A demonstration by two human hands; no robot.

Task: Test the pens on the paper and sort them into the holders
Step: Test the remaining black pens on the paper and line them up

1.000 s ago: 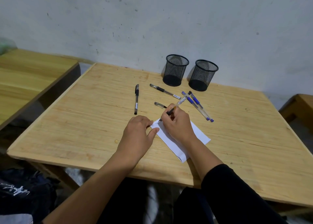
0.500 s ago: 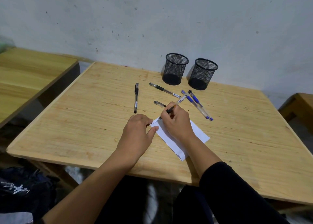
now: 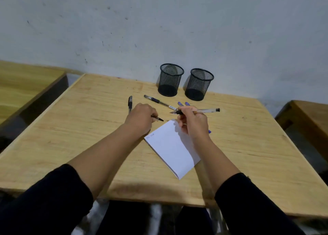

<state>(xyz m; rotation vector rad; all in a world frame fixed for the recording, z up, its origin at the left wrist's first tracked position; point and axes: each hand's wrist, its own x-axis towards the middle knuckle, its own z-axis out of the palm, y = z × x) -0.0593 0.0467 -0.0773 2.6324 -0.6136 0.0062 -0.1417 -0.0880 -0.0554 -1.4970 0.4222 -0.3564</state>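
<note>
Nothing can be read: the paper (image 3: 173, 146) bears small pen scribbles near its upper left corner, and a pen (image 3: 160, 102) carries a white label, both illegible.

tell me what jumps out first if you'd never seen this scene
Two bare hands meet mid-table: the right hand holds a clear-barrelled black pen level above the white folded paper, while the left hand closes on a small black pen cap. Behind them, two empty black mesh pen holders stand side by side by the wall.
</note>
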